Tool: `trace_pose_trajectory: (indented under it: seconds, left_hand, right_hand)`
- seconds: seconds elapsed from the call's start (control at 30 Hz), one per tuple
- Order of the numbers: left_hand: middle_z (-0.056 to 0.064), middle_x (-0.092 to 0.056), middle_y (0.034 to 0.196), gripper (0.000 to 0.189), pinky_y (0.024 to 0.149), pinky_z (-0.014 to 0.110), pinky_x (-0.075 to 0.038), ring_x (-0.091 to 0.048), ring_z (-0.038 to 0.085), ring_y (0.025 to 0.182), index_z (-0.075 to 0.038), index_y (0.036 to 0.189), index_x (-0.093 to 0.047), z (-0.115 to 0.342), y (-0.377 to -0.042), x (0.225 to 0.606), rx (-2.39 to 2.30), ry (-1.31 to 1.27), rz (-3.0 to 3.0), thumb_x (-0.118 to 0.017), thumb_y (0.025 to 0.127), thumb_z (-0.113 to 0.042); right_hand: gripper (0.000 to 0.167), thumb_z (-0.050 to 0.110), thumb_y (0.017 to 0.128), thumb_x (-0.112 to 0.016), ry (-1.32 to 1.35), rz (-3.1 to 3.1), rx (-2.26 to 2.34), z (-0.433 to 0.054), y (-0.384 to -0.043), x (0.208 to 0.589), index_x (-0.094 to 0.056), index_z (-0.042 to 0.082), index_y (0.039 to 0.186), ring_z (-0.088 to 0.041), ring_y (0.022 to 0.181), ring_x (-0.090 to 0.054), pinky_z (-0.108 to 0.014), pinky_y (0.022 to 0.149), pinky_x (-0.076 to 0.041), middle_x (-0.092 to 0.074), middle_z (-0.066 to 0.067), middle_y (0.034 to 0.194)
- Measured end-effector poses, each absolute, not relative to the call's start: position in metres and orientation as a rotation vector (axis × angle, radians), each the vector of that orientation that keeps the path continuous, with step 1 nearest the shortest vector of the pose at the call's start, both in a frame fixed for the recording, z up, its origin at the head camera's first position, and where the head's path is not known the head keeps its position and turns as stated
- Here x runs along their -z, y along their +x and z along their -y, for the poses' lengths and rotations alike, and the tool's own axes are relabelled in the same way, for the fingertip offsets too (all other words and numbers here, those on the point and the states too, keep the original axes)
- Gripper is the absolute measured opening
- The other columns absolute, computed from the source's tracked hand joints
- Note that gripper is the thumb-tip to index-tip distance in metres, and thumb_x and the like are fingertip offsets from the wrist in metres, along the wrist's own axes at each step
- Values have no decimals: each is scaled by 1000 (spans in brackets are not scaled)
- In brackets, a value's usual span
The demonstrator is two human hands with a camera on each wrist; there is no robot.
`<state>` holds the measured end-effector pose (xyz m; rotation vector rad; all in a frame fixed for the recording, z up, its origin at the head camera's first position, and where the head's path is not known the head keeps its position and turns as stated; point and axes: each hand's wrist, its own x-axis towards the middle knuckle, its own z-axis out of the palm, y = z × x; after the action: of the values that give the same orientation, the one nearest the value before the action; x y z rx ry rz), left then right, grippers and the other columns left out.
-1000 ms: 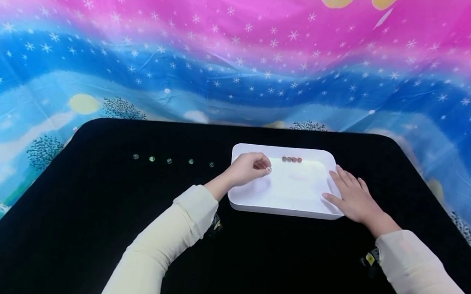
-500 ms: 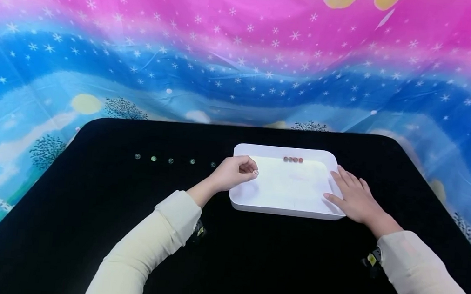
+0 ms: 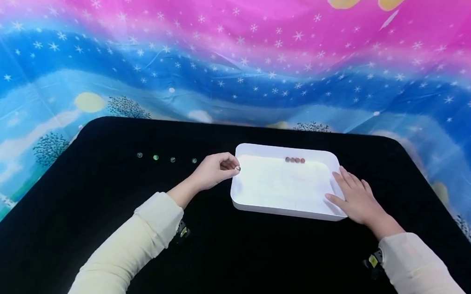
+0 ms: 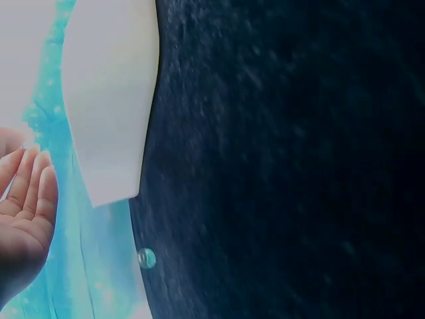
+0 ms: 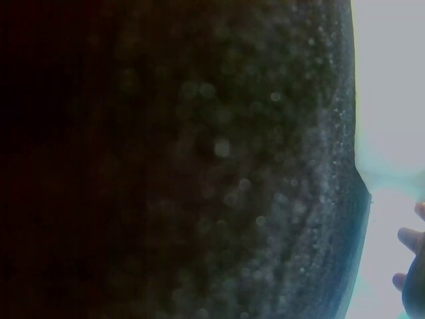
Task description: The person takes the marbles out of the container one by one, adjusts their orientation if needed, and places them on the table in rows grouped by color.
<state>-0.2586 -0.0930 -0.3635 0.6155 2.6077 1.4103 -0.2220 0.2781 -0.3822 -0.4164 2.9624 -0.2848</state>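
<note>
One small, round, shiny piece (image 3: 238, 168) pinched between the thumb and fingertips of the left hand (image 3: 215, 169), grip drawn in to little more than the width of that piece; exact colour hard to tell. Directly at the grip, the left rim of a white, shallow, rectangular tray (image 3: 282, 193) with rounded corners; contact between hand and rim impossible to judge. Right of the grip and slightly beyond, four small, round, reddish-brown beads (image 3: 297, 160) in a close row inside the tray, along the far side. Left of the grip, on a black, cloth-like tabletop (image 3: 276, 262), four small, round, clear-and-green, glass-like marbles (image 3: 155, 157) in a spaced row, the nearest close to the back of the hand. Well right of the grip, across the tray, the right hand (image 3: 355, 198) resting on the right rim, fingers extended and a little apart, thumb over the inner side, curled around nothing. Nearer than the grip, two cream fabric sleeves (image 3: 143, 237), each with a small black device (image 3: 182, 232) under the cuff. Beyond the grip, past the tabletop, a pink-and-blue cloth backdrop (image 3: 224, 85) printed with white snowflakes.
</note>
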Motion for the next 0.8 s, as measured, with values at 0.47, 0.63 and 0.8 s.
trace_pose_trajectory:
  seconds: [0.47,0.63,0.8]
  left_hand:
    - [0,-58,88,14,70,28,-46,-54,13,80,-11,93,-59,111,-255,364,-1449,509,-2607,-61,81,-17]
    - [0,-59,89,15,71,28,-46,-54,13,81,-10,94,-59,117,-254,366,-1470,498,-2611,-61,81,-17]
    - [1,-60,90,15,71,29,-46,-54,14,81,-10,95,-58,124,-253,369,-1475,478,-2608,-60,82,-16]
  right_hand:
    - [79,56,86,-33,-411,-2963,278,-279,-221,382,-11,-2,136,-45,122,-5,-61,92,-1,2,-23,140]
    - [80,56,85,-33,-401,-2957,273,-279,-222,382,-11,-1,137,-45,122,-5,-61,92,0,3,-23,140]
    - [80,56,86,-33,-406,-2963,281,-279,-223,383,-11,-2,137,-45,122,-5,-61,92,-1,2,-23,140]
